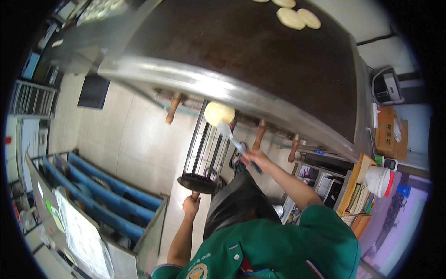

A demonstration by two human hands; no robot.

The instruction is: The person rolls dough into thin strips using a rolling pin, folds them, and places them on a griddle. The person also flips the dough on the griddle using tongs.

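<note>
My left hand (pixel 191 204) is closed round the wooden handle of a pulled-out wire rack (pixel 202 151), below the griddle's front edge. A dark round plate (pixel 197 183) forms the rack's near end. My right hand (pixel 257 160) grips a silver tool (pixel 229 134) with a dark handle; whether it is tongs or a spatula I cannot tell. The tool's tip touches a round pale flatbread (pixel 219 114) at the rack's far end, close under the griddle's rim.
Ahead lies a wide dark griddle (pixel 241 51) with several pale dough rounds (pixel 291 18) at its far right. More wooden handles (pixel 173 108) stick out below it. A cabinet with blue compartments (pixel 111 193) stands at left. Shelves with a white bucket (pixel 377 180) and cardboard box (pixel 391 132) are at right.
</note>
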